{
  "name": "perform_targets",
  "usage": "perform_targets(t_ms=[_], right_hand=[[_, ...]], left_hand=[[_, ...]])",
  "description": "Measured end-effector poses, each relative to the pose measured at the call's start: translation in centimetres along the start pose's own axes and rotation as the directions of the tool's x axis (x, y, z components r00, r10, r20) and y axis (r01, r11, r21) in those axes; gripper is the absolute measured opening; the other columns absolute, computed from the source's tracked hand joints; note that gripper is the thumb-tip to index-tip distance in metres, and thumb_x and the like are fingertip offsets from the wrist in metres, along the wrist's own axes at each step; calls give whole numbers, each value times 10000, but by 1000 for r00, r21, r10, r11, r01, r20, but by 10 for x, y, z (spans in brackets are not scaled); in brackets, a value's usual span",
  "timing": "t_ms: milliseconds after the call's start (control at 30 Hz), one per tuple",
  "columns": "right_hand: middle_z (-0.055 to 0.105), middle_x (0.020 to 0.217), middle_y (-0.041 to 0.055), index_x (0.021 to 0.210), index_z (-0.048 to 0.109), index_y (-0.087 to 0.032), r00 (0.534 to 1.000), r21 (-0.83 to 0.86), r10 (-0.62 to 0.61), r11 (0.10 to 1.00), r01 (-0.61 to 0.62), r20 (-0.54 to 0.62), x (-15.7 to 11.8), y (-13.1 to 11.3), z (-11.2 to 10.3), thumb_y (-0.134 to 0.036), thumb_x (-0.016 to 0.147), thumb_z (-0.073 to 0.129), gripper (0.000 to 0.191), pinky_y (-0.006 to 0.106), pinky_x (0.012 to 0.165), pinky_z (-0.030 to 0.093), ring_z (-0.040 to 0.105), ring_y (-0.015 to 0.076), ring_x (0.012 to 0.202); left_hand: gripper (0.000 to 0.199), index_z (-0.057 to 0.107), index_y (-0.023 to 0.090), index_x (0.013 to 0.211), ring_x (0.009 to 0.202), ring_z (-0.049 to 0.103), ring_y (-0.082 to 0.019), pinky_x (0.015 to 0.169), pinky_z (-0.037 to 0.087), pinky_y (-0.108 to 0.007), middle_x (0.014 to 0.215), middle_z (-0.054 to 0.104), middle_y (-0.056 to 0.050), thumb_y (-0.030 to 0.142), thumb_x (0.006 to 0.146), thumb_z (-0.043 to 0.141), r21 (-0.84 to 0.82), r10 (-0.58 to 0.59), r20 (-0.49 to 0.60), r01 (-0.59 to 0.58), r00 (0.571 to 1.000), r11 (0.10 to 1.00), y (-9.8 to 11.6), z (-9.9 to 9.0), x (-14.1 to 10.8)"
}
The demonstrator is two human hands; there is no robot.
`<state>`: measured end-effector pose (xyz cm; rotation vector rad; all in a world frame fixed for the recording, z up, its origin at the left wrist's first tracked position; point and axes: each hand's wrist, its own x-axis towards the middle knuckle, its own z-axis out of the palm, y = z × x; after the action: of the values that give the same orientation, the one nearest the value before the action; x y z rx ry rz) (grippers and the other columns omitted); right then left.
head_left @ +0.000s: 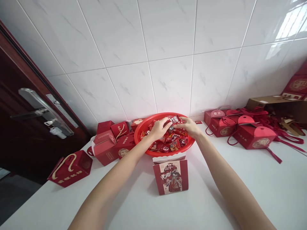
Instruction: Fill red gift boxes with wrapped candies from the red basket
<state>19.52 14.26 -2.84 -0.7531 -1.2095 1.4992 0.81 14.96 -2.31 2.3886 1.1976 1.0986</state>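
Over a red plastic basket (137,140) full of wrapped candies (165,149), both of my hands come together. My left hand (159,129) has its thumb and fingers closed at the left edge of a small candy packet (174,120) with a white label. From the other side, my right hand (190,127) pinches the packet between thumb and finger. A dark wrapped piece lies just below the fingertips. In front of the basket stands a red gift box (171,177) with a printed couple on its front, its scalloped top flaps raised.
Several red gift boxes (105,147) crowd the left, one with a cord handle (72,169) near the table's edge. More ribboned boxes (254,135) and a brown carton (271,100) with red ribbons stand right. A tiled wall (170,83) rises behind; a door (28,127) is left.
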Motion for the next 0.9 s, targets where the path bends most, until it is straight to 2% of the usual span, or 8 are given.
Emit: perform_targets(t_ms=[133,267,367,500,700,800,900], right_hand=[[755,716,8,774,746,-182,999,-10,-21,1000,21,-44,-1,1,1,-204,446,917,370,319,670,575,701,194,666],[749,696,4,721,725,-183,993,-30,-66,998,64,-97,-1,2,1,-221,454,908,325,343,704,578,692,192,648],[752,695,7,728,727,-184,990,-11,-74,997,73,-121,-2,1,2,-230,434,907,348,360,697,585,695,205,651],[757,709,11,721,729,-187,989,-11,-86,996,86,-120,-3,0,4,-241,434,909,343,364,700,587,694,206,659],[737,688,11,690,713,-182,988,-47,-100,994,95,-117,-3,1,2,-249,457,904,308,354,692,561,670,191,640],[732,683,11,689,707,-178,988,-30,-89,996,86,-128,-2,2,1,-261,449,920,332,343,672,553,661,183,631],[746,736,26,716,718,-174,989,27,-58,998,63,-138,-1,2,0,-294,455,940,363,340,675,563,681,196,683]], left_hand=[[245,549,195,829,701,533,-161,700,415,-277,736,590,12,418,926,517,-68,-35,21,37,999,997,1,-1,0],[312,439,207,677,685,476,-155,683,393,-286,682,501,22,432,876,522,-203,-47,33,53,998,978,-4,-4,2],[354,379,212,622,658,437,-146,668,381,-292,648,444,29,449,840,526,-292,-75,109,104,991,951,-7,-5,3],[430,355,217,585,629,403,-143,635,366,-298,616,394,30,525,803,560,-266,-140,190,189,972,945,-8,-5,3],[406,539,191,652,700,579,-185,662,471,-313,672,575,7,556,781,659,-319,-175,282,264,943,910,-6,-6,-1],[385,632,167,725,735,628,-208,670,508,-323,718,659,-17,540,762,720,-308,-163,330,269,930,913,-9,-4,-1],[419,661,154,751,732,654,-220,675,537,-340,723,692,-37,569,784,707,-334,-174,332,288,927,898,-13,-3,-1]])
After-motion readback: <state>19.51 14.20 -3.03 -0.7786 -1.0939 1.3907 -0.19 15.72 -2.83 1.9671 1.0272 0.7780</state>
